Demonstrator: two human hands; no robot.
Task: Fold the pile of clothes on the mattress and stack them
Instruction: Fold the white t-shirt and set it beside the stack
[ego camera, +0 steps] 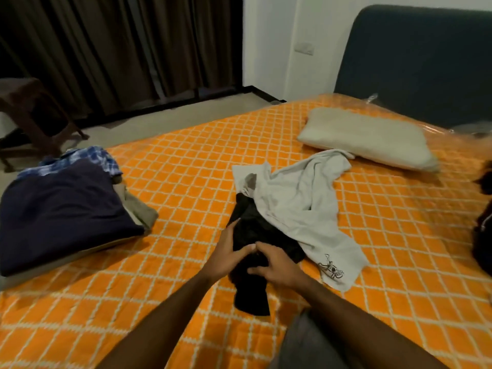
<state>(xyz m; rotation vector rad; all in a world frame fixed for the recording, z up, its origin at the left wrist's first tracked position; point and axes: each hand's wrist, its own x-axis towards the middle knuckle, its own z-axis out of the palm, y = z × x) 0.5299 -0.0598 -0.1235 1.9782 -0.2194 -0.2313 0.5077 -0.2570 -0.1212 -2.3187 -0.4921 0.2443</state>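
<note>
Both my left hand [229,258] and right hand [277,265] are closed on the crumpled black garment [255,230] mid-mattress [186,166], partly under the grey shirt [300,198]; I judge it should be drawn clear and flattened before folding.

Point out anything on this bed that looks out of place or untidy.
The grey garment lies crumpled and unfolded mid-mattress, draped partly over the black garment that the left hand and right hand are gripping. The folded stack sits neat at the left edge. Nothing looks spilled or damaged.
</note>
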